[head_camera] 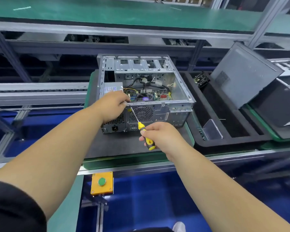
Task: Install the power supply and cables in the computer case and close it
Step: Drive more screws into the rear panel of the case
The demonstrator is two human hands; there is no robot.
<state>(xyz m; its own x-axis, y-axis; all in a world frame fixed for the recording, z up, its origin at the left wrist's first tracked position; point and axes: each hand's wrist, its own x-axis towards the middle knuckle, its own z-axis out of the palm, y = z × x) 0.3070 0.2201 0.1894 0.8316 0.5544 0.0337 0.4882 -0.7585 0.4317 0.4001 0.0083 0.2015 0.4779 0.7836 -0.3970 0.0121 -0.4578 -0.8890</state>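
Note:
An open grey computer case (177, 91) lies on a dark mat, its rear panel facing me. The power supply (113, 88) sits inside at the left, with cables (146, 81) and the motherboard to its right. My right hand (159, 136) grips a yellow-and-black screwdriver (146, 136) whose tip reaches the rear panel's upper edge, left of the fan grille. My left hand (114, 106) rests on that rear corner, fingers curled at the screwdriver tip, pinching what looks like a small screw. The grey side panel (241, 74) leans in the tray to the right.
A black foam tray (224, 128) to the right holds a small black part and a clear plastic piece. Another case stands at the far right edge. A yellow box with a green button (102, 182) hangs under the bench front. Conveyor rails run at left.

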